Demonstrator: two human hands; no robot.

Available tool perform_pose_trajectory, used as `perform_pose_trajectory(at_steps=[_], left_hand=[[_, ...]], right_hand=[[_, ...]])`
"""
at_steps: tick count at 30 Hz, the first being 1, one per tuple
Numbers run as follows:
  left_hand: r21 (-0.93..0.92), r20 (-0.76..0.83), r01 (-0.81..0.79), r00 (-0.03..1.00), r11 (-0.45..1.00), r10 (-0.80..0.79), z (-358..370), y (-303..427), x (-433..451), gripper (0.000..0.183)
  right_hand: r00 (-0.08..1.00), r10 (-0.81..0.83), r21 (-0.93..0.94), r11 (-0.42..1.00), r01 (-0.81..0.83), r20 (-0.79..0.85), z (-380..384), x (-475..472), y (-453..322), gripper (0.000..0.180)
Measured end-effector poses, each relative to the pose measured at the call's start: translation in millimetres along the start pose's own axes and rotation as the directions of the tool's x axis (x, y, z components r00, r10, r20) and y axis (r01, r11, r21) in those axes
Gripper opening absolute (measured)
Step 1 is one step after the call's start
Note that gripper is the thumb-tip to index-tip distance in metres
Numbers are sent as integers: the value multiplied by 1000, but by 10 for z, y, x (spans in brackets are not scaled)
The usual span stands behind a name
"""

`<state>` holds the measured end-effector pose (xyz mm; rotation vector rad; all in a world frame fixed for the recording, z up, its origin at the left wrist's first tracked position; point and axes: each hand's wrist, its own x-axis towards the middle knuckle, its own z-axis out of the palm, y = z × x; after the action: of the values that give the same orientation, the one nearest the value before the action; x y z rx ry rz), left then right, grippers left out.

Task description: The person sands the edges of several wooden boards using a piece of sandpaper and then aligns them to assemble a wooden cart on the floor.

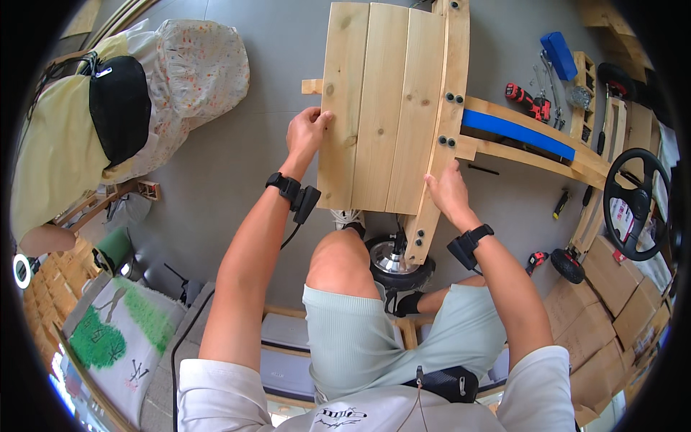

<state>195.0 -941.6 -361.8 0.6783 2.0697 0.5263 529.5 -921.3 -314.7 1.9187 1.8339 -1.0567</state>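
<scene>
A panel of several pale wooden boards [380, 108] lies before me on a wheeled wooden frame. My left hand [307, 135] grips the panel's left edge, thumb on top and fingers curled at its side. My right hand [449, 189] rests around the frame's bolted cross beam [447, 124], thumb on its near edge; its fingertips are partly hidden. Dark bolts sit in the beam. Beneath the beam's near end is a wheel with a black tyre [402, 264]. A blue strip [518, 135] lies between the two long rails running right, towards a black steering wheel [637, 204].
On the floor at the right are a red and black cordless drill [529, 102], a blue case [559, 55], a yellow and black knife-like tool [561, 204] and a second red tool [537, 261]. Cardboard boxes [577, 324] stand lower right. A fabric-covered seat [202, 70] is at the left.
</scene>
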Motion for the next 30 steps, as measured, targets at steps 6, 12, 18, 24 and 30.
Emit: perform_pose_trajectory(at_steps=[6, 12, 18, 24, 30], left_hand=[[-73, -43, -59, 997, 996, 56, 63, 9, -28, 40], [-37, -56, -111, 992, 993, 109, 24, -61, 75, 41], [31, -48, -147, 988, 989, 149, 2, 25, 23, 42], [-107, -63, -263, 964, 959, 257, -115, -156, 49, 49], [214, -130, -393, 896, 894, 425, -188, -492, -335, 61]], right_hand=[[997, -80, -30, 996, 80, 4, 9, -1, 113, 62], [987, -157, -55, 986, 158, 12, -4, -20, 122, 65], [968, -252, -63, 966, 252, 7, -25, 9, 256, 67], [944, -330, -139, 934, 328, 4, -79, 9, 219, 72], [934, -356, -244, 909, 339, -29, -35, 48, 322, 78]])
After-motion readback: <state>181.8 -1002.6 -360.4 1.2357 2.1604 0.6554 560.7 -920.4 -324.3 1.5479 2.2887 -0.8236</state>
